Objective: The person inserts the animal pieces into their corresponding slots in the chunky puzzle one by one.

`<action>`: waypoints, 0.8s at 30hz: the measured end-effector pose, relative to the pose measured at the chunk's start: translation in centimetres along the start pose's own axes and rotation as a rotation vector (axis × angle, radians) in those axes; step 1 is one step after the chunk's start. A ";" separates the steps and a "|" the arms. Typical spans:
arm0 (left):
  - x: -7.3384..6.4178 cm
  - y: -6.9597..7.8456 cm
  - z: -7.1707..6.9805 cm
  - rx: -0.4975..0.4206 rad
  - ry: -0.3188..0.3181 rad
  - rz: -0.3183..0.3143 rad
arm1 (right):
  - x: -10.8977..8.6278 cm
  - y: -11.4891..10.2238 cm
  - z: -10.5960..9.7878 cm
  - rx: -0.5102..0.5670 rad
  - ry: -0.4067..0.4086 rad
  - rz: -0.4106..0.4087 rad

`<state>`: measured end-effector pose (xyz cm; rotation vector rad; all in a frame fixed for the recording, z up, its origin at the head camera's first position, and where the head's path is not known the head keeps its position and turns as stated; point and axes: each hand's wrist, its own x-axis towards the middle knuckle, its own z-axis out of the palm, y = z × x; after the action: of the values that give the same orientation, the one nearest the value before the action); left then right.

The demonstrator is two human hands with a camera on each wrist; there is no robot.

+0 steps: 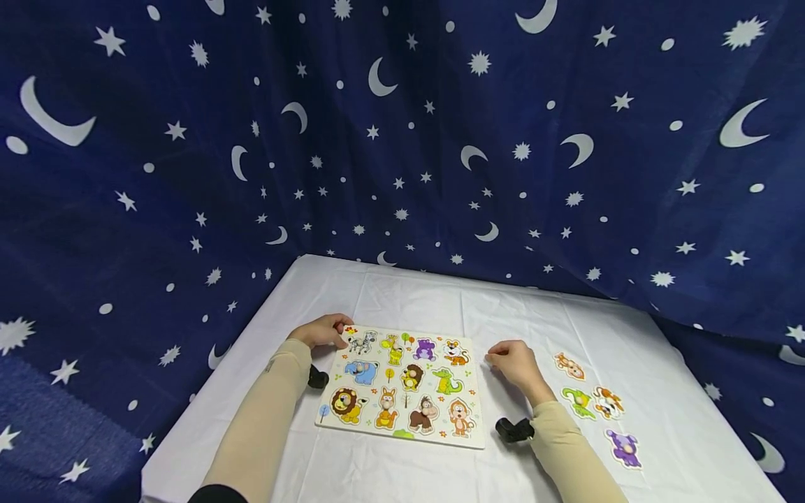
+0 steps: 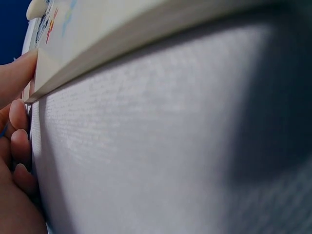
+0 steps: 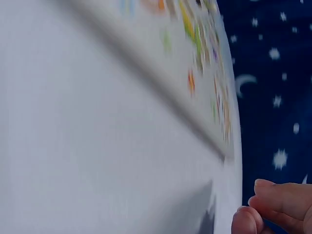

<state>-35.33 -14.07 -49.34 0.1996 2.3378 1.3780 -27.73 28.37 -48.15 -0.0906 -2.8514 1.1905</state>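
In the head view a white animal puzzle board [image 1: 402, 388] lies on the table, with knobbed pieces such as a lion [image 1: 347, 405] and an elephant [image 1: 361, 372] in it. My left hand [image 1: 322, 330] holds the board's far left corner. The left wrist view shows the thumb [image 2: 18, 78] against the corner, the other fingers curled below it. Just right of the board's right edge is my right hand [image 1: 517, 365], its thumb and fingertips close together. Nothing shows between them in the right wrist view, where the board [image 3: 161, 87] is blurred.
Loose pieces lie to the right of my right arm: a monkey [image 1: 569, 366], a crocodile [image 1: 578, 403], a tiger [image 1: 608, 403] and a purple hippo [image 1: 624, 448]. A white cloth covers the table [image 1: 402, 286]. Behind hangs a dark blue curtain [image 1: 352, 175] with moons and stars.
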 end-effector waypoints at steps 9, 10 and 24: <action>-0.2 -0.3 -0.3 0.002 0.017 -0.022 | 0.8 3.8 -4.2 -0.069 0.114 0.078; -0.1 -0.2 -0.3 0.010 0.017 -0.021 | 0.9 4.1 -4.5 -0.073 0.126 0.092; 0.1 -0.1 0.1 0.028 0.026 -0.022 | 0.5 7.6 -7.6 -0.210 0.265 0.194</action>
<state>-35.41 -14.00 -49.47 0.1651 2.3746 1.3455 -27.44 39.13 -48.22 -0.5033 -2.7655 0.8254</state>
